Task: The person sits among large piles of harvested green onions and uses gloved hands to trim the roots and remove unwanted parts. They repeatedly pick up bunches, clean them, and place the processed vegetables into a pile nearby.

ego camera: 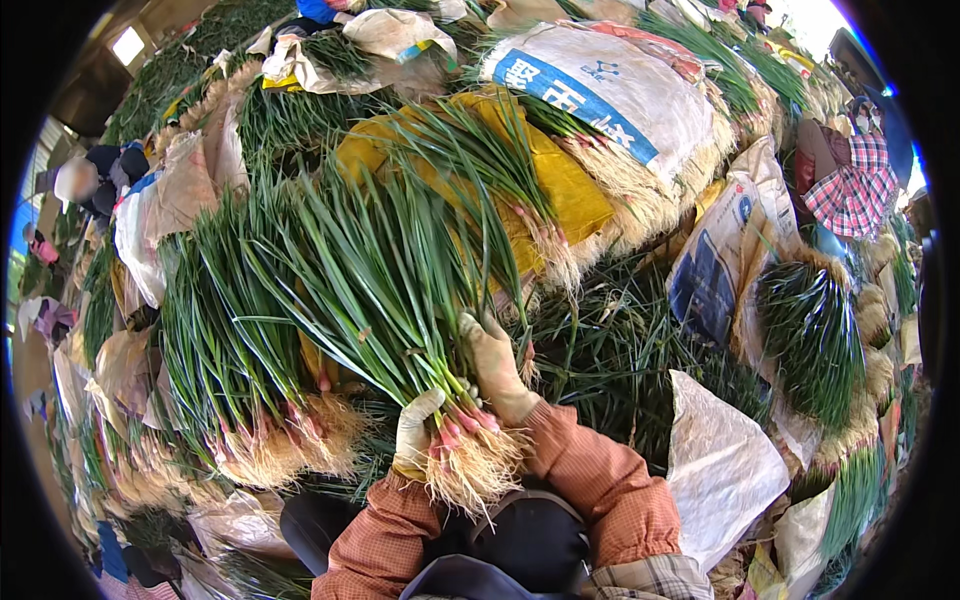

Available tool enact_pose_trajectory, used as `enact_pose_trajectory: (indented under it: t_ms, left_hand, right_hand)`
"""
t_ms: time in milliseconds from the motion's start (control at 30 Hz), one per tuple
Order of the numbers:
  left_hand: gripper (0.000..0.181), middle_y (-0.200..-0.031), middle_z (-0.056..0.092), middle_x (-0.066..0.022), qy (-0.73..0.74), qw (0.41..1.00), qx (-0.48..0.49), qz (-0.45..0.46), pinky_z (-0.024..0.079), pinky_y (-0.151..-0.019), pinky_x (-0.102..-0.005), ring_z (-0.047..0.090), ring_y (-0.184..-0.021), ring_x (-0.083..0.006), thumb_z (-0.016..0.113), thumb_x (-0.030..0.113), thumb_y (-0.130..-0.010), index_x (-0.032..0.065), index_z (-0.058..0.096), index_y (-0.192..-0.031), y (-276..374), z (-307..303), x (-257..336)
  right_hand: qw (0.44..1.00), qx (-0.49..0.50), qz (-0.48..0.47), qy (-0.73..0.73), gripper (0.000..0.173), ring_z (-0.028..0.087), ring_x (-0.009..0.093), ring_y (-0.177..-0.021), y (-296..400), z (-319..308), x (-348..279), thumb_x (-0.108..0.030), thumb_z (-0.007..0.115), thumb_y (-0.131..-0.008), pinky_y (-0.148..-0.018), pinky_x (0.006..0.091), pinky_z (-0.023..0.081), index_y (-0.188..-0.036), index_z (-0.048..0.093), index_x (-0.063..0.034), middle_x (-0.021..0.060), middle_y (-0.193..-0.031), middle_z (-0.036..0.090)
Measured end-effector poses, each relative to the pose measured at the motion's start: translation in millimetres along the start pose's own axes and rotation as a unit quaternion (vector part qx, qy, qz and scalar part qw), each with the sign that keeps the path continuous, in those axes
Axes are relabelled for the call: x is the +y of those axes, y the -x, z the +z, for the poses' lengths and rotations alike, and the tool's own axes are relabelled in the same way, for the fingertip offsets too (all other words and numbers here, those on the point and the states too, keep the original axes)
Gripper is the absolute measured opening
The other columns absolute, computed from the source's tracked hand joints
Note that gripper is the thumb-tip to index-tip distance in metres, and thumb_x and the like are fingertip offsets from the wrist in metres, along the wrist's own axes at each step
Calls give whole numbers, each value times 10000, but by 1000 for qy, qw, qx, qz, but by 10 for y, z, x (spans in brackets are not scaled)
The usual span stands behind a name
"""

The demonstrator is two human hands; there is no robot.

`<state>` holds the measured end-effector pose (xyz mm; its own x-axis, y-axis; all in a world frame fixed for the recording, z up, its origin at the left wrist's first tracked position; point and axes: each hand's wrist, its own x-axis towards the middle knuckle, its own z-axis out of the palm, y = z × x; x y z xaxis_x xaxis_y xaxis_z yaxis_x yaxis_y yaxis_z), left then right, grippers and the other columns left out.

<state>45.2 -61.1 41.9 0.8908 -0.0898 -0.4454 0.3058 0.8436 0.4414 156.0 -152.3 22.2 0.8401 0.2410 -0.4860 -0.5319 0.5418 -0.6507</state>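
Observation:
A bunch of green garlic plants point(375, 262) with pink bulbs and pale stringy roots fans out in front of me. My left hand point(417, 429), in a pale glove, is closed round its stems just above the bulbs. On the other side of the same bunch, my right hand point(499, 367), also gloved, lies against the stems with its fingers partly hidden by them. Left of the bunch lies a row of similar plants point(232, 345), roots towards me. A smaller bunch point(525, 187) rests on a yellow woven sack point(585, 202) beyond my hands.
A large white woven sack point(675, 112) with printing covers a heap ahead. Loose green leaves point(622, 360) lie to the right, beside a white sack piece point(720, 465). Other people sit among heaps: one in a checked garment point(855, 184) at right, one in dark clothes point(116, 176) at left.

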Motion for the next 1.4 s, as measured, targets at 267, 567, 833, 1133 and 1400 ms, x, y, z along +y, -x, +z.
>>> enact_pose_trajectory:
  t_ms: [267,567,833,1133,1400]
  left_hand:
    - [488,-1111,592,-215,58,997,-29,35,545,-772,-507,603,-997,-326,556,283,-864,-62,492,-1204,119,-34,72]
    - [741,-1208,543,-244,-11,997,-75,0,511,-877,-479,578,-1062,-335,635,352,-776,-107,382,-1301,116,-9,172]
    - [541,-988,617,-255,-108,992,-60,-27,544,-775,-529,651,-782,-393,623,289,-801,-76,488,-1178,-167,-311,73]
    - [497,-1048,596,-243,43,997,-55,-21,538,-774,-532,633,-866,-406,588,290,-806,-67,513,-1144,27,-82,39]
    - [472,-963,629,-254,-3,997,-82,1,521,-795,-548,644,-780,-425,556,286,-837,-90,523,-1121,30,-219,132]
  right_hand:
    - [988,-12,-150,-27,148,399,40,-442,-461,-665,-772,-155,526,-937,-378,179,308,-1000,627,-68,-57,-625,526]
    - [891,-119,43,435,306,632,203,-881,-146,-798,-595,-79,600,-856,-758,298,511,-1149,541,-13,117,-939,661]
    - [442,-198,-386,785,251,536,220,-499,67,-592,-121,-86,461,-895,-480,335,479,-1101,498,53,81,-722,557]
    - [953,-179,92,225,377,573,112,-508,163,-226,-469,-293,602,-907,-422,218,444,-1152,537,-13,56,-768,647]
    - [975,-160,-113,102,153,596,118,-653,263,-376,83,-104,624,-884,-571,211,485,-1001,585,-13,62,-861,652]
